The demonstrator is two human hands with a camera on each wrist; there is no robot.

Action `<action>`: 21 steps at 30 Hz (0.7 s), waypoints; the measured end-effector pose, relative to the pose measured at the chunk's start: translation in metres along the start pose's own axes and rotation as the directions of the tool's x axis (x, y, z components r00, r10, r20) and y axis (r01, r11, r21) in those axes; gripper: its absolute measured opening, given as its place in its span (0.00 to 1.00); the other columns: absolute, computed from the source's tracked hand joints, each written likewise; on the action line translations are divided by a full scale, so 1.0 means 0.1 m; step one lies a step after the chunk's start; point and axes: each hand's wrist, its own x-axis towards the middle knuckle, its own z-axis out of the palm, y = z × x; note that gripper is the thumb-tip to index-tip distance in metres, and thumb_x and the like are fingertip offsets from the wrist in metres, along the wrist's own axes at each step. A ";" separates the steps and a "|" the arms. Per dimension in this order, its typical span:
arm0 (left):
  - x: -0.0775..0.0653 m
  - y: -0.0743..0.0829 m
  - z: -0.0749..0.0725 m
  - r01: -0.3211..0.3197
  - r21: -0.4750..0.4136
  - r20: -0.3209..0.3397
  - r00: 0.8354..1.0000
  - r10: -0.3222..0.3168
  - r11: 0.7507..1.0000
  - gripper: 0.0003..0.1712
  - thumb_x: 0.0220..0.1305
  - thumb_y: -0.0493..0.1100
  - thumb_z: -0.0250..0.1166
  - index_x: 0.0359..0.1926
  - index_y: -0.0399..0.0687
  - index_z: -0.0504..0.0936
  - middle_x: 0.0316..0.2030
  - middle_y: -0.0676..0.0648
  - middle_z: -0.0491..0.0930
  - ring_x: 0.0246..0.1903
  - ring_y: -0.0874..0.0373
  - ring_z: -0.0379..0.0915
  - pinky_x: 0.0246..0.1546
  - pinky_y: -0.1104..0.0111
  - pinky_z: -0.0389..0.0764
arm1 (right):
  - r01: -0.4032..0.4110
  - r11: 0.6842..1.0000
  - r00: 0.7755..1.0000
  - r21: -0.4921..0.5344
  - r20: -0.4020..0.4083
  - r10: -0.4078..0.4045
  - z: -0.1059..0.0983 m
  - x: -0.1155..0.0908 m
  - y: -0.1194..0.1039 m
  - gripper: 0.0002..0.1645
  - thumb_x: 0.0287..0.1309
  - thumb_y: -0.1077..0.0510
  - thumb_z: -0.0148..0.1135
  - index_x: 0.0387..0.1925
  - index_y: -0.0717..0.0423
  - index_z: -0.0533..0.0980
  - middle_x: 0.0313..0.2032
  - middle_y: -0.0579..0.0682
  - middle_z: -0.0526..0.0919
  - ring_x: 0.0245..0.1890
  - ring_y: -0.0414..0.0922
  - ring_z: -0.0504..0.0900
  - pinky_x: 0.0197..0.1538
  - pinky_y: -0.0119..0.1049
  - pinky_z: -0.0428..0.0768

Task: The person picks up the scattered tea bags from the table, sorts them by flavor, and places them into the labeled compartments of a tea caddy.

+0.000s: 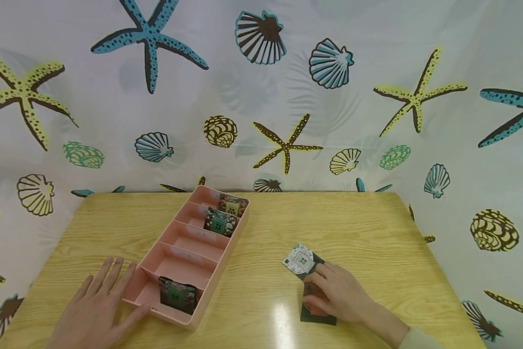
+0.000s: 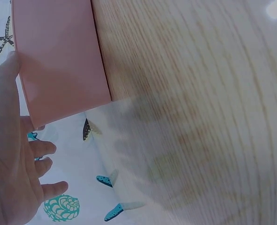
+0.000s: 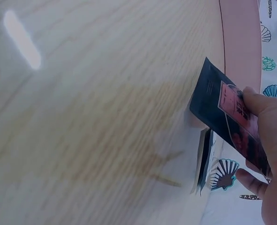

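Note:
My right hand (image 1: 337, 291) pinches a dark sachet with a red label (image 3: 234, 108), thumb over the label and fingers behind. In the right wrist view the sachet is tilted up off the wood. Just beyond that hand lies a white-patterned sachet (image 1: 299, 260) on the table, with a dark edge beneath it. My left hand (image 1: 96, 303) is spread at the near left corner of a pink divided box (image 1: 218, 278), its thumb along the box's near end. A dark sachet with a green label (image 1: 177, 294) leans in the nearest compartment.
Farther back in the box stand a sachet with a teal label (image 1: 220, 223) and one with a yellow label (image 1: 233, 206). Low dividers split the box. A wood-grain table (image 1: 366, 232) carries everything, and a curtain (image 1: 261, 97) with shells and starfish hangs behind it.

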 end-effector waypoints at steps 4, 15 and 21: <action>0.00 0.00 -0.01 -0.004 0.007 -0.004 1.000 0.004 1.000 0.59 0.67 0.79 0.57 0.82 0.42 0.60 0.79 0.27 0.59 0.81 0.30 0.50 0.73 0.30 0.60 | 0.030 1.000 0.997 -0.005 -0.075 -0.030 0.02 0.05 -0.02 0.17 0.52 0.45 0.83 0.39 0.42 0.83 0.34 0.36 0.79 0.31 0.33 0.69 0.32 0.22 0.70; 0.00 0.01 -0.02 -0.002 0.020 0.006 1.000 0.002 1.000 0.59 0.66 0.79 0.58 0.82 0.42 0.60 0.79 0.27 0.59 0.80 0.30 0.52 0.74 0.30 0.59 | 0.089 0.995 0.984 -0.038 -0.149 -0.094 0.03 0.21 -0.08 0.17 0.51 0.48 0.82 0.28 0.41 0.77 0.28 0.36 0.76 0.28 0.32 0.68 0.30 0.22 0.68; 0.00 0.00 -0.01 -0.010 0.002 -0.022 1.000 0.011 1.000 0.59 0.67 0.78 0.59 0.82 0.42 0.60 0.79 0.27 0.60 0.81 0.30 0.50 0.74 0.30 0.59 | 0.098 0.993 0.986 -0.071 -0.132 -0.106 0.02 0.34 -0.14 0.18 0.59 0.44 0.77 0.27 0.42 0.75 0.27 0.36 0.75 0.28 0.33 0.67 0.30 0.23 0.68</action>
